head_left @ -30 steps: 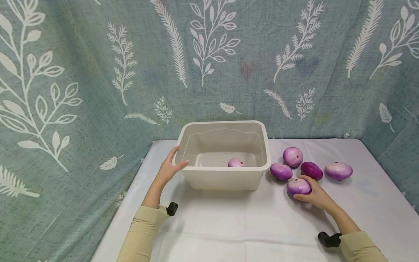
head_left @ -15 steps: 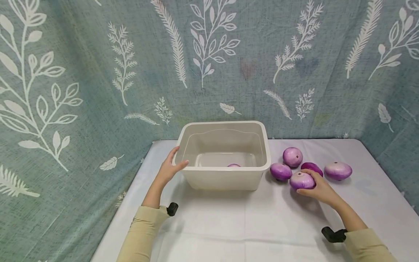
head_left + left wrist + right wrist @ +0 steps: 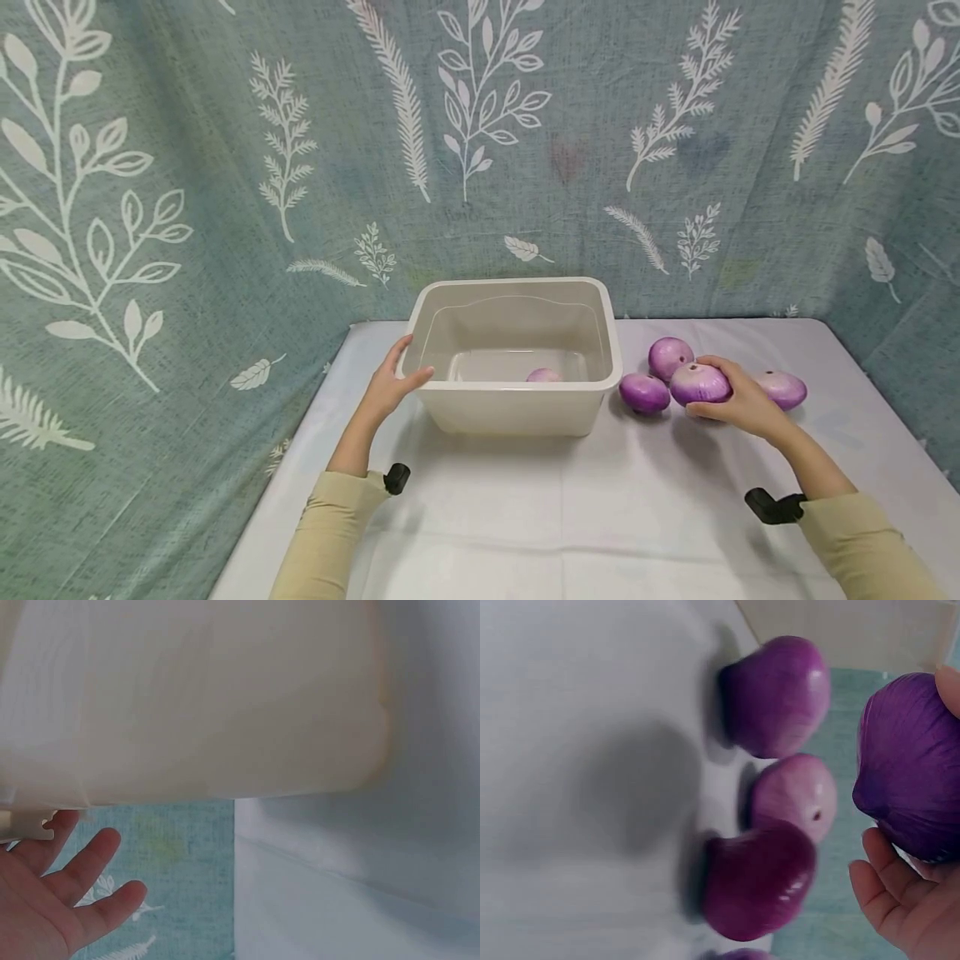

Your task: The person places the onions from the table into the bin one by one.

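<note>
My right hand grips a purple-and-white onion from its right side, held up off the table with its shadow below. The right wrist view shows the onion's root tip pointing away from the fingers. Near it lie a purple onion, a paler onion and a dark magenta onion, hidden behind my hold in the head view. Another onion sits partly behind my right hand. My left hand rests at the left front corner of a beige plastic bin, fingers spread and loosely extended.
One onion lies inside the bin, its lower part hidden by the front wall. A white cloth covers the table. A green leaf-patterned curtain hangs around the back and sides. Black wrist cameras sit at both cuffs.
My right hand has lifted its onion off the table and carried it back and slightly right, now covering the dark magenta onion. The left hand stays at the bin corner.
</note>
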The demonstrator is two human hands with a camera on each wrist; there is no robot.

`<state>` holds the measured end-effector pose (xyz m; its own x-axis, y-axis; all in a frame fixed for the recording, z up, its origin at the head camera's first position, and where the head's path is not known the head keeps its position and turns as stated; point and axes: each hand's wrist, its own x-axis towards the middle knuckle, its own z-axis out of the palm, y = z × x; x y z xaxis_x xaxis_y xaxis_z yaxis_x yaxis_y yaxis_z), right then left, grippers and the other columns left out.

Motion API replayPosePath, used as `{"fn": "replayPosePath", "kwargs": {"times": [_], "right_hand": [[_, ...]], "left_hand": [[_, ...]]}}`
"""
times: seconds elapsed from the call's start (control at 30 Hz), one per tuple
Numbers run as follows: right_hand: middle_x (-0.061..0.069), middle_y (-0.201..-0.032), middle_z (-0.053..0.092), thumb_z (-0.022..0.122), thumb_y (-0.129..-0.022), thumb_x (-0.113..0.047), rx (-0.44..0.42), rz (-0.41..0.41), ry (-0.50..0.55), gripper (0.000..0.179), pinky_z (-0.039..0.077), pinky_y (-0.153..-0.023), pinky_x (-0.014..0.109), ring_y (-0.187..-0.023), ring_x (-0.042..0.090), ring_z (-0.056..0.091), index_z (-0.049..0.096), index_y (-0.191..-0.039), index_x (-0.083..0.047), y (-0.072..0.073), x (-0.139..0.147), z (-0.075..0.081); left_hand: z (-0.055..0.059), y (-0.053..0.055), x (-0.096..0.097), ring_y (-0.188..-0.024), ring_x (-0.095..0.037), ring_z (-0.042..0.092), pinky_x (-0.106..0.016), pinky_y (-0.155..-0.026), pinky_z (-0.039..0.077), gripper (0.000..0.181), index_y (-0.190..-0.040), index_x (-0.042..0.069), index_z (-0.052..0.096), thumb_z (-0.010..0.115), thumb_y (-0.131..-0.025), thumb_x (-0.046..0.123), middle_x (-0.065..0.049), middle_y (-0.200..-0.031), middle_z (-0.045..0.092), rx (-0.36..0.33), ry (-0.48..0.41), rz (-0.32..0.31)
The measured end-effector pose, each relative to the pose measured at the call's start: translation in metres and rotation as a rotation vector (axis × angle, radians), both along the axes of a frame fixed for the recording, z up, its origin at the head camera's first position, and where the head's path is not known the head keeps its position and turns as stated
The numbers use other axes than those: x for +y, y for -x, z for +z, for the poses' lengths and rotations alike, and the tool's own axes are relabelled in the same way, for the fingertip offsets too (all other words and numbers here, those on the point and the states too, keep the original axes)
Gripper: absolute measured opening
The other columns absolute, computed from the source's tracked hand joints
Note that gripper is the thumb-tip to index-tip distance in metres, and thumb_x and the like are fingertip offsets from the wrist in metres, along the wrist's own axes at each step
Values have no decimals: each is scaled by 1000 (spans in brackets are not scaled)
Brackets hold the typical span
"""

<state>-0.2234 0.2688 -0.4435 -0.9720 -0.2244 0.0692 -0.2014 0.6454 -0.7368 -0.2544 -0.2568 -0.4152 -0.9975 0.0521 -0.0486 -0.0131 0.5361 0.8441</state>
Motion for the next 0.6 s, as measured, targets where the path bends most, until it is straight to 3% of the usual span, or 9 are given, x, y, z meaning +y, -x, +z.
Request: {"fn": "replayPosePath", "kwargs": {"times": [0.27, 0.6], "right_hand": [[29, -134, 31, 71, -79, -28, 27, 12, 2, 77, 33, -89, 65, -117, 46, 37, 28, -137, -1, 13, -5, 28], [27, -131, 33, 72, -79, -25, 85, 58, 35, 75, 38, -89, 57, -114, 42, 41, 30, -136, -1, 34, -21, 65]], "left_hand": [[1, -1, 0, -135, -37, 22, -61, -100, 25, 82, -147, 27, 15, 62, -82, 44, -11, -152, 17, -10, 2, -5], [1, -1, 0, -136, -36, 20, -61, -102, 24, 81, -146, 28, 17, 63, -82, 44, -11, -152, 16, -9, 2, 8]]}}
